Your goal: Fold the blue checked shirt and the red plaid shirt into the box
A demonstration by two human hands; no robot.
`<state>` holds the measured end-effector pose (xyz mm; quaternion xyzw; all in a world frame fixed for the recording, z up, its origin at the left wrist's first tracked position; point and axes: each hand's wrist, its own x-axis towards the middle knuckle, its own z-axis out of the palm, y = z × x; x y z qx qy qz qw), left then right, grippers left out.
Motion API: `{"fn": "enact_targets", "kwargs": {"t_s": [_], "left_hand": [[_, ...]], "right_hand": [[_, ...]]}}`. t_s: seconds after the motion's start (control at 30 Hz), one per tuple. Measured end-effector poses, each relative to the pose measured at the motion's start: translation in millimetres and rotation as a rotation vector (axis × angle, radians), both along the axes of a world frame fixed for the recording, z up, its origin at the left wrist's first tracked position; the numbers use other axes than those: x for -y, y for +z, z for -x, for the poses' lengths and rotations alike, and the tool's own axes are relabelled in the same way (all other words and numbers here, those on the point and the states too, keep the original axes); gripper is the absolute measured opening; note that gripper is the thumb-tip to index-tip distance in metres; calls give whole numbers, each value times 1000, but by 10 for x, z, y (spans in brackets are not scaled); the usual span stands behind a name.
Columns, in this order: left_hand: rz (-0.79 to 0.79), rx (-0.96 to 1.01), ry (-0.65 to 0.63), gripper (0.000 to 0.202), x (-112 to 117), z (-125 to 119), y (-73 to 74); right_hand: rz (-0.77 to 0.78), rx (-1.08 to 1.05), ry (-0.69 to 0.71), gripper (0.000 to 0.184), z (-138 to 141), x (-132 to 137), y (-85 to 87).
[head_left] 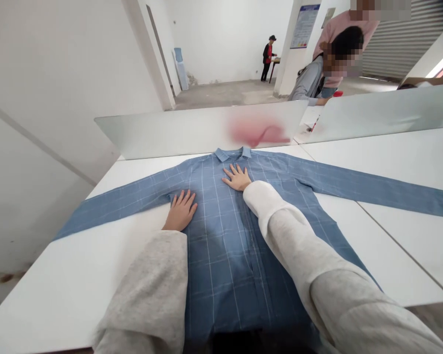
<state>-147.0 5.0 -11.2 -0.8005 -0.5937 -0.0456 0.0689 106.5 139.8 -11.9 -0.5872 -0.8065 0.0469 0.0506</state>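
Observation:
A blue checked long-sleeved shirt [221,246] lies flat and face up on a white table [77,280], its collar [232,153] pointing away from me. Its sleeves stretch out to both sides. My left hand [180,210] rests palm down on the shirt's chest near the left armhole, fingers apart. Farther up, near the collar, my right hand [237,178] also presses flat on the fabric. Neither hand holds anything. Grey-white sleeves cover both my forearms and hide part of the shirt's front.
A frosted glass partition [162,130] stands along the table's far edge, with another panel [376,115] to the right. Beyond them, a person in a grey top [310,81] bends near a person in pink [345,29]. Another person [268,56] stands at a distant table.

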Motion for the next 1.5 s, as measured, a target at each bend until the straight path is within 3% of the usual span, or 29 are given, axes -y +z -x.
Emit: {"fn": "enact_targets", "kwargs": {"t_s": [0.1,0.27,0.37,0.47,0.6,0.7,0.77,0.87,1.0,1.13,1.3,1.4,1.5], "left_hand": [[34,-14,-130,55,293,-185,-24],[99,13,-473,57,926,-393,-4],[145,17,-514,58,1206,-308,46],[234,3,-467,63,1339,-92,130],[378,35,-329,72,1174,228,356],[299,68,-200,62,804,357,529],[202,24,-115,57,517,371,565],[140,-41,-40,54,166,315,462],[114,-82,27,48,-65,223,205],[123,-146,77,47,-142,234,102],[152,-124,117,47,-135,195,193],[60,-98,130,50,64,-5,246],[46,-73,-101,59,486,-333,257]], "right_hand": [[1,8,-4,67,3,1,4],[5,9,7,67,4,-2,12],[9,-3,11,67,-2,-2,14],[31,-20,12,68,-7,0,17],[38,-39,8,68,-8,13,19],[40,-43,5,69,-7,27,15],[38,-46,-3,69,-5,38,9],[26,-45,-8,68,-4,56,0],[7,-42,5,68,-2,74,3],[8,-40,10,67,1,84,18],[5,-46,2,67,4,77,9],[2,-55,-4,67,2,69,-7],[15,-59,1,68,-4,64,-13]]}}
